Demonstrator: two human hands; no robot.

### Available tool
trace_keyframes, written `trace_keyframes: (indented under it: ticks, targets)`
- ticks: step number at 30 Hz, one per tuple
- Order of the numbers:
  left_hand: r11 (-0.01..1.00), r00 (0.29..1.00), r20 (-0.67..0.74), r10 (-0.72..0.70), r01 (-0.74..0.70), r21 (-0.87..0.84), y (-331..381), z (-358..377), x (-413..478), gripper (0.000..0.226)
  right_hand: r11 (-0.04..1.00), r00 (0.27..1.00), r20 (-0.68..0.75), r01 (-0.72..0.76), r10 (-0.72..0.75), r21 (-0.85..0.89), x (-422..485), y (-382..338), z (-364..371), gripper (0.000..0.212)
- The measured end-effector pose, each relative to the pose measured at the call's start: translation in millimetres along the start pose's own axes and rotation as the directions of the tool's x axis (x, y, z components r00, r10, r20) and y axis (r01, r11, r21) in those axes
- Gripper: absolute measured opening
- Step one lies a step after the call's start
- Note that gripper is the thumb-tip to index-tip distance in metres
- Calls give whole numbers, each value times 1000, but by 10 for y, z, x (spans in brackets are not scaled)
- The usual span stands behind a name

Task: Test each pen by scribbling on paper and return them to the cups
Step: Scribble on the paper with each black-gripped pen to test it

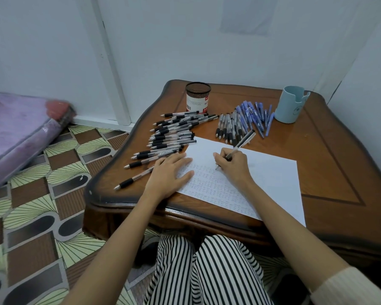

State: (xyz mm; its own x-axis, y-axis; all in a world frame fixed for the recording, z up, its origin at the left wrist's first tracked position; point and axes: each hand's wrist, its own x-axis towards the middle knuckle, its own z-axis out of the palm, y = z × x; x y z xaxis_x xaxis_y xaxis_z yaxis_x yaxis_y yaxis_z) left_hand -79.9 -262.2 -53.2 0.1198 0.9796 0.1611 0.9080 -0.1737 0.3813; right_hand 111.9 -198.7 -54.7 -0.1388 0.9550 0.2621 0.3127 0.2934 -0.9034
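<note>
A white sheet of paper [271, 172] lies on the wooden table [330, 164], its left part covered with rows of small scribbles. My right hand [231, 164] grips a black-capped pen [242, 144], tip down on the paper. My left hand [169, 175] rests flat on the sheet's left edge. Several black-grip pens [169, 137] lie heaped left of the paper. Another pile of black and blue pens [244, 122] lies behind it. A black mesh cup [198, 96] stands at the back left, a light blue cup [290, 104] at the back right.
The low table stands in a corner against pale walls. A purple mattress [15, 133] lies on the patterned floor [37, 208] to the left. My striped-trousered knees [207, 271] sit under the table's front edge.
</note>
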Motion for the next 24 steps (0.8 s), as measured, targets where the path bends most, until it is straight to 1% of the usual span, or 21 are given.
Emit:
trace_keyframes:
  ticks: [2,4,5,8,10,11,12,14,15,17,19,20,22,24]
  targets:
    - [1000,1000,2,-3,3,1,6,-6,6,47,1000,1000,0,9,-9,-25,-8,-4,7,46]
    - [1000,1000,9,-5,5,1,12,-11,12,48,998,999,-38,21,-23,-67,-7,-10,10,44]
    - [1000,1000,15,-7,7,1,14,-13,14,48,998,998,-57,8,-11,-59,-8,-24,3,45]
    - [1000,1000,17,-6,6,4,7,-13,19,48,990,993,-51,-104,110,98,-14,-69,-32,55]
    - [1000,1000,14,-4,4,9,5,-14,21,48,977,986,-21,-160,164,140,-10,-82,-60,60]
    - [1000,1000,14,-4,4,11,6,-13,24,48,974,985,-4,-169,171,154,-6,-86,-77,59]
    - [1000,1000,15,-6,5,11,8,-14,22,48,968,985,14,-171,172,182,-6,-91,-89,52]
    - [1000,1000,17,-9,9,10,9,-13,17,48,944,982,44,-188,183,270,-4,-104,-120,22]
    - [1000,1000,16,-9,9,9,11,-13,14,48,922,980,54,-200,193,331,1,-109,-139,14]
    - [1000,1000,12,-6,6,7,11,-17,11,48,857,966,46,-246,253,453,-2,-120,-191,27]
    - [1000,1000,18,-6,6,8,15,-25,12,48,812,959,46,-262,280,522,8,-100,-222,23]
    - [1000,1000,24,-7,7,9,15,-26,12,48,800,956,59,-274,287,534,9,-100,-222,28]
    - [1000,1000,24,-7,7,7,8,-19,12,48,796,957,66,-273,284,540,10,-108,-212,50]
    - [1000,1000,8,-2,2,1,-8,-2,9,48,789,961,53,-255,273,559,7,-108,-201,60]
